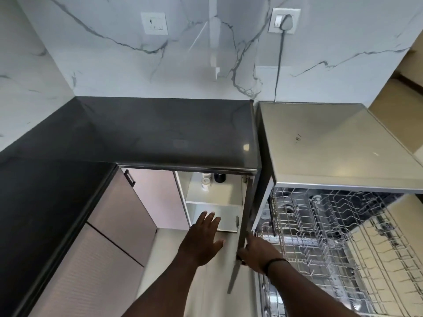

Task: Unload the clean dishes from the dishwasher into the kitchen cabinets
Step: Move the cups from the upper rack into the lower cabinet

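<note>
Marble wall [137, 72] and a dark counter [160, 133] frame the corner where the person bends low. Just right of the right hand [256, 252] the dishwasher [343, 138] stands with both racks [332, 225] drawn out, and no dishes show in them from here. That hand grasps the edge of the cabinet door [243, 225], swung wide open. The left hand [203, 236], released with fingers spread, reaches toward the lower shelf [226, 216] just beyond its fingertips, holding nothing. Above, on the upper shelf, sit a dark jar [220, 177] and something small and white. My guess is that stowing is nearly finished; next, check the racks for leftovers, then swing the door closed.
</note>
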